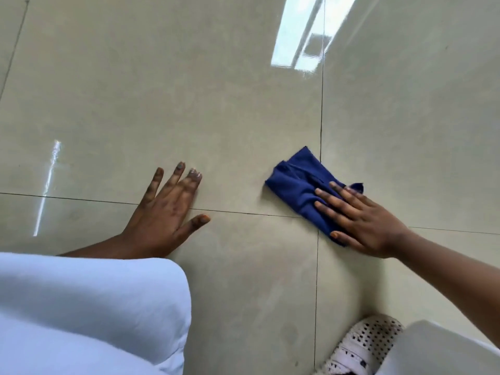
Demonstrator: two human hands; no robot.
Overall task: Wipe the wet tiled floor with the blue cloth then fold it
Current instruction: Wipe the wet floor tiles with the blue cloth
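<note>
Blue cloth (303, 190), bunched, is pressed flat under the open right hand (362, 215) where tile joints cross on the floor (216, 104). The left hand (165, 212) is spread bare, bracing. Wetness is hard to make out; patches may be missed.
</note>
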